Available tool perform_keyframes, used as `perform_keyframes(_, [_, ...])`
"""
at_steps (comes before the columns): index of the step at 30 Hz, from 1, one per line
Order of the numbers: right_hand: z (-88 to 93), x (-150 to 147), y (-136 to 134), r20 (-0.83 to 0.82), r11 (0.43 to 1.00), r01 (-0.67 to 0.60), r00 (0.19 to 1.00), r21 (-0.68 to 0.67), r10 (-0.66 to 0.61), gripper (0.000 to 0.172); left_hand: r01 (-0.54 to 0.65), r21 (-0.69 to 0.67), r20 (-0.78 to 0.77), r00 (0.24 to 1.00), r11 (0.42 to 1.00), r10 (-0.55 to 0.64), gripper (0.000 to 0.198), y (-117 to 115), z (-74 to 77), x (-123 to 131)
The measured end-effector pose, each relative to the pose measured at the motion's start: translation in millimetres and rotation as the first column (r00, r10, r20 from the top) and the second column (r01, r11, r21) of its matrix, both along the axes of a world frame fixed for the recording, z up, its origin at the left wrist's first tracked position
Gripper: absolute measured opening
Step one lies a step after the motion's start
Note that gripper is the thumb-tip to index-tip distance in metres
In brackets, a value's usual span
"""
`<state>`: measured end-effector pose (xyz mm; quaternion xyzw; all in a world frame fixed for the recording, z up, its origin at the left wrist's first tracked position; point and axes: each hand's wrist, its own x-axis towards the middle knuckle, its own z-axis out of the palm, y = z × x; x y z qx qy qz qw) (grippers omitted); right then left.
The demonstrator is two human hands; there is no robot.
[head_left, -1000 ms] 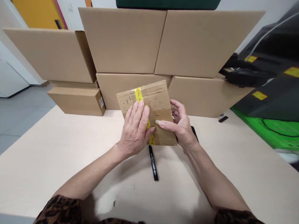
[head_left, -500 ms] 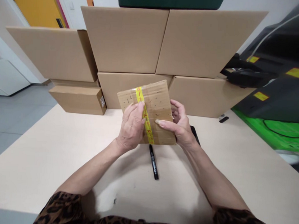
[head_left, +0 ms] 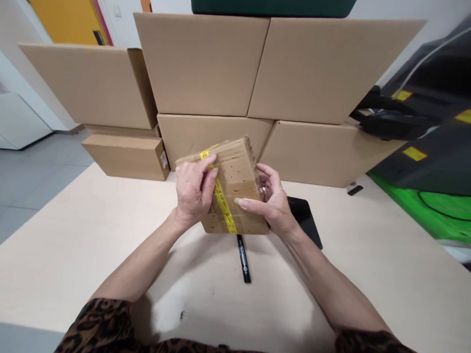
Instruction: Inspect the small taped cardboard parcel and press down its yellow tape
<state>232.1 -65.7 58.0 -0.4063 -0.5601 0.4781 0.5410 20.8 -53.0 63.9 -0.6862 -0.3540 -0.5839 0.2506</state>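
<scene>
A small flat cardboard box point(head_left: 241, 174), tilted up above the table, is held between my two hands. Yellow printed tape point(head_left: 225, 205) runs down its face, along with clear tape and small dark marks. My left hand point(head_left: 193, 190) is closed at the box's left side, its fingers curled and its index finger and thumb by the yellow tape. On the other side, my right hand point(head_left: 273, 202) grips the right edge, thumb on the face and fingers behind. A black marker pen point(head_left: 244, 261) lies on the table just below the box, its upper end partly hidden.
Large cardboard boxes point(head_left: 202, 64) are stacked at the back of the table point(head_left: 50, 240), with a dark green bin point(head_left: 268, 2) on top. A smaller carton point(head_left: 121, 157) stands at the left. A black tablet-like slab point(head_left: 308, 222) lies beside my right wrist.
The box has shifted slightly left and turned, so its right side edge now shows. My left hand's fingers have curled more. More of the black slab is visible.
</scene>
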Motion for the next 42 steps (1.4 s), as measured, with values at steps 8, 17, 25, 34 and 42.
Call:
perform_keyframes(8, [2.4, 1.2, -3.9, -0.007, 0.999, -0.001, 1.000, 0.038, 0.001, 0.109, -0.106, -0.182, 0.013, 0.994, 0.977, 0.110, 0.074, 8.1, -2.8, -11.2])
perform_keyframes(17, [15.5, 7.3, -9.3, -0.024, 0.994, 0.039, 0.999, 0.098, -0.037, 0.107, -0.068, -0.090, -0.311, 0.950, 0.994, 0.036, 0.098, -3.6, -11.7, 0.8])
perform_keyframes(25, [17.6, 13.9, -4.9, -0.094, 0.992, 0.085, 0.993, 0.097, -0.076, 0.100, -0.070, -0.106, -0.429, 0.903, 0.992, 0.018, 0.107, -15.1, -19.1, 18.9])
perform_keyframes(34, [7.7, 17.0, 7.3, -0.153, 0.985, 0.158, 0.977, 0.066, -0.146, 0.109, -0.066, -0.150, -0.477, 0.879, 0.986, -0.013, 0.106, -24.0, -12.2, 21.5])
perform_keyframes(42, [3.3, 17.3, 17.2, -0.123, 0.979, 0.189, 0.976, 0.074, -0.179, 0.108, 0.000, -0.168, -0.373, 0.925, 0.986, -0.064, 0.096, -25.0, -6.9, 20.5])
